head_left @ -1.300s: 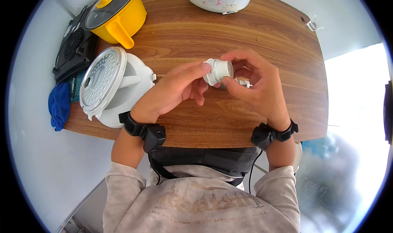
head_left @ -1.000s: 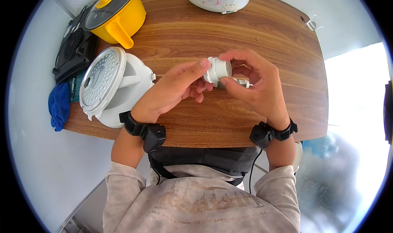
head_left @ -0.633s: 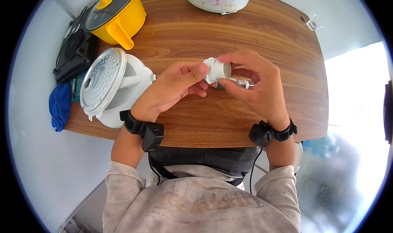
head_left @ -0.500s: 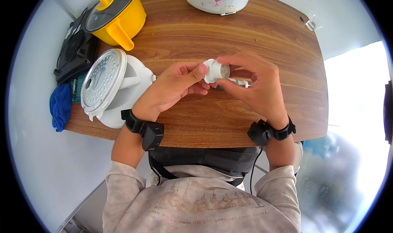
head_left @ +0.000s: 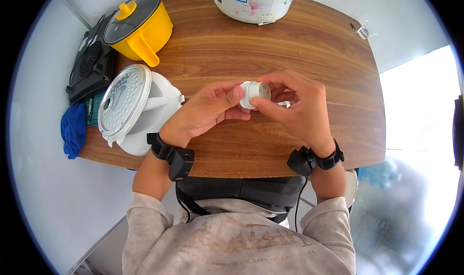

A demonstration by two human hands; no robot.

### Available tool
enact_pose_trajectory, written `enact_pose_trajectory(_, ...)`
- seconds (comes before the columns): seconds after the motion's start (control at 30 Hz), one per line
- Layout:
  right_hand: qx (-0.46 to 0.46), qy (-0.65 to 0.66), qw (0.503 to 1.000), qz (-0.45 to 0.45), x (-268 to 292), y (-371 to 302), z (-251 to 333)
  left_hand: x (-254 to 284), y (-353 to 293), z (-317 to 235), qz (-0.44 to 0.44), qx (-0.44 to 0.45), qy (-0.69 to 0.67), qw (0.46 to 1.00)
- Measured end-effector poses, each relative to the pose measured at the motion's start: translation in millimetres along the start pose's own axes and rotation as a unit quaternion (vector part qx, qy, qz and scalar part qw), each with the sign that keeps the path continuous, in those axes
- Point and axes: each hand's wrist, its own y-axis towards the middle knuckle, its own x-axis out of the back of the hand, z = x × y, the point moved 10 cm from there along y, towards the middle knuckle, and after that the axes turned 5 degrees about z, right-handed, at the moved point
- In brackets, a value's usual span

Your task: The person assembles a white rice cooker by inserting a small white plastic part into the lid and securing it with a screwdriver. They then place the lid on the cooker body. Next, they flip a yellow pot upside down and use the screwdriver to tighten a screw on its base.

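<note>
A small white round plastic cap (head_left: 248,94) with a short cylindrical neck is held above the middle of the table. My left hand (head_left: 209,102) is closed on its left side, thumb on top and fingers beneath. From the right, my right hand (head_left: 303,103) pinches the neck between thumb and fingers. A second small white piece (head_left: 284,104) shows partly behind the right fingers; whether it is held or lies on the table I cannot tell. Left of my left hand is a white rice cooker lid (head_left: 166,89) with a perforated metal inner plate (head_left: 124,96), tilted up.
On the wooden table (head_left: 338,77), a yellow pot (head_left: 154,31) with a glass lid stands at the far left, beside a black appliance (head_left: 92,62). A blue cloth (head_left: 73,130) hangs by the left edge. A white flowered rice cooker (head_left: 270,7) stands at the back.
My right thumb and fingers have come down onto the cap's neck. The whole view has shifted slightly, so the table things sit lower in the picture.
</note>
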Motion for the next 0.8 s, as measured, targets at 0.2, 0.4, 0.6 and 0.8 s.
enact_pose_trajectory(0.2, 0.026, 0.037, 0.999, 0.001, 2, 3, -2, 1, 3, -5, -0.019, -0.012, -0.009, 1.0)
enact_pose_trajectory(0.4, 0.032, 0.041, 0.999, 0.013, -1, 5, 1, 11, 3, -6, -0.024, -0.014, -0.024, 0.999)
enact_pose_trajectory(0.6, 0.055, -0.009, 0.998, 0.01, -5, 4, 5, 15, 2, -10, -0.064, -0.028, -0.008, 0.998)
enact_pose_trajectory(0.8, -0.028, -0.066, 0.996, -0.043, 26, 10, -7, 28, 0, -24, -0.119, -0.075, 0.001, 0.99)
